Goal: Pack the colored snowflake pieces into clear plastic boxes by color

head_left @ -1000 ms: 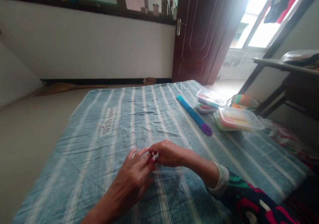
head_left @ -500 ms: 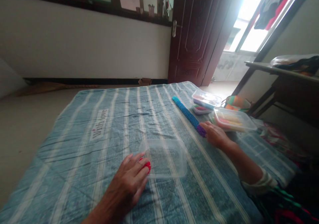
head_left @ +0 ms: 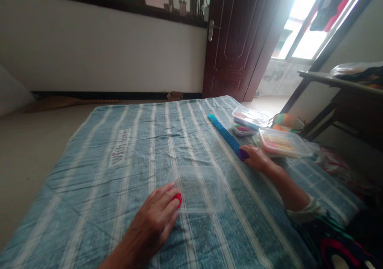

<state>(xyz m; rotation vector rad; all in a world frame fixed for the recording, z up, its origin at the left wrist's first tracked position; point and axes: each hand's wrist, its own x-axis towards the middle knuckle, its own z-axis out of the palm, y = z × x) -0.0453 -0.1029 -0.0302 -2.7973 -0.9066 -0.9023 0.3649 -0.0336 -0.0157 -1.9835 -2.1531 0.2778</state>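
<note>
My left hand (head_left: 152, 217) lies low on the striped blue cloth, its fingertips on a red lump, probably clay (head_left: 177, 199). The lump sits against the near-left corner of an empty-looking clear plastic box (head_left: 199, 189). My right hand (head_left: 257, 159) is farther up the cloth, with its fingertips at the purple end (head_left: 243, 154) of a long, textured blue strip (head_left: 224, 133). Whether those fingers grip the strip is hard to tell.
Clear lidded boxes holding colourful contents (head_left: 284, 142) (head_left: 249, 117) and a small tray (head_left: 243, 130) stand beyond my right hand. The blue striped cloth (head_left: 89, 181) covers a low surface with a floor beside it. A dark table (head_left: 338, 77) stands at right, near a wooden door (head_left: 236, 42).
My right hand has left the clear box and moved up and right to the strip's purple end. My left hand has settled beside the box with the red lump, leaving the box in full view.
</note>
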